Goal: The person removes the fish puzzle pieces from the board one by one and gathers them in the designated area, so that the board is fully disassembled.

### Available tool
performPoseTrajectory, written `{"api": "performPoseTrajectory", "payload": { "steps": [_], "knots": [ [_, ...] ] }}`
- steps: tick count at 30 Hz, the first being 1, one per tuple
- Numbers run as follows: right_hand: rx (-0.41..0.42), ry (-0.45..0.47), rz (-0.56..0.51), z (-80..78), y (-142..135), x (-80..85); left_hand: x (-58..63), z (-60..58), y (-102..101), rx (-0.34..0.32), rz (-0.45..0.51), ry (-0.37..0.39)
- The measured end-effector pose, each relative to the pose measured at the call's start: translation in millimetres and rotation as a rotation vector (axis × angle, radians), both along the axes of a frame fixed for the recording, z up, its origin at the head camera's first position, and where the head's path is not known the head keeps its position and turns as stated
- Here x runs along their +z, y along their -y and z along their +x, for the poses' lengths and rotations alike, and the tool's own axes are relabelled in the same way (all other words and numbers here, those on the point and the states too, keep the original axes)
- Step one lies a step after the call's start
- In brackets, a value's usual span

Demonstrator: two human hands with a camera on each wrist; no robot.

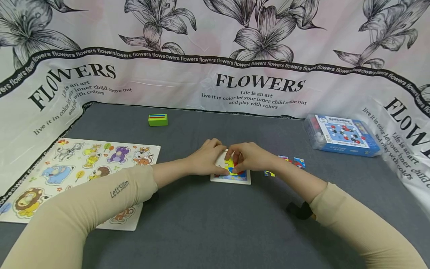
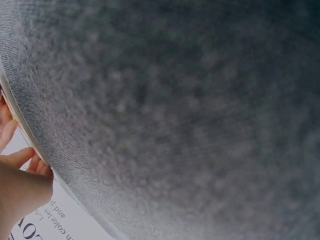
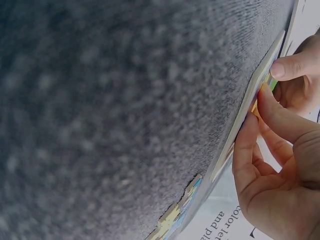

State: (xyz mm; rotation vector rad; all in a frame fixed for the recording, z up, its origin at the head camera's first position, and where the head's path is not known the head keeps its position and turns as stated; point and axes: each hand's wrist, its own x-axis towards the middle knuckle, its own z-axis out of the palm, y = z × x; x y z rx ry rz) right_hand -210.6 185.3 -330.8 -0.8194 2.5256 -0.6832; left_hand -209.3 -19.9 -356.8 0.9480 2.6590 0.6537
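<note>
A small jigsaw tray (image 1: 231,181) with a pale rim lies mid-table, yellow, red and blue pieces inside it. My left hand (image 1: 206,158) holds it at the left, thumb over the near pieces and fingers by the far edge. From the right, my right hand (image 1: 253,157) reaches over the tray. Its thumb and fingers pinch a yellowish puzzle piece (image 3: 255,106) at the tray's surface in the right wrist view, the piece mostly hidden by the fingertips. Beyond the right wrist lie several loose puzzle pieces (image 1: 299,162), partly covered by the forearm.
A large animal puzzle board (image 1: 80,179) lies at the left under my left forearm. At the back stands a small green box (image 1: 158,120). A blue-and-clear plastic case (image 1: 344,134) sits back right, near the flower-printed cloth (image 1: 168,78).
</note>
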Motion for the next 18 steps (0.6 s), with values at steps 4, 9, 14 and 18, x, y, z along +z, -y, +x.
{"api": "performPoseTrajectory", "payload": {
  "steps": [4,9,14,18],
  "knots": [
    [0.000,0.001,0.001,-0.3,0.0,0.7,-0.7,0.4,0.9,0.004,0.014,0.004],
    [-0.003,0.006,-0.002,-0.3,-0.3,1.7,-2.9,0.5,1.3,0.008,0.031,0.000],
    [0.009,-0.006,-0.014,-1.0,0.1,0.9,-4.4,-0.4,1.4,0.005,0.032,-0.008],
    [0.010,-0.016,-0.023,-0.4,0.5,2.2,-3.6,-0.7,1.5,0.003,0.033,-0.005]
  ]
}}
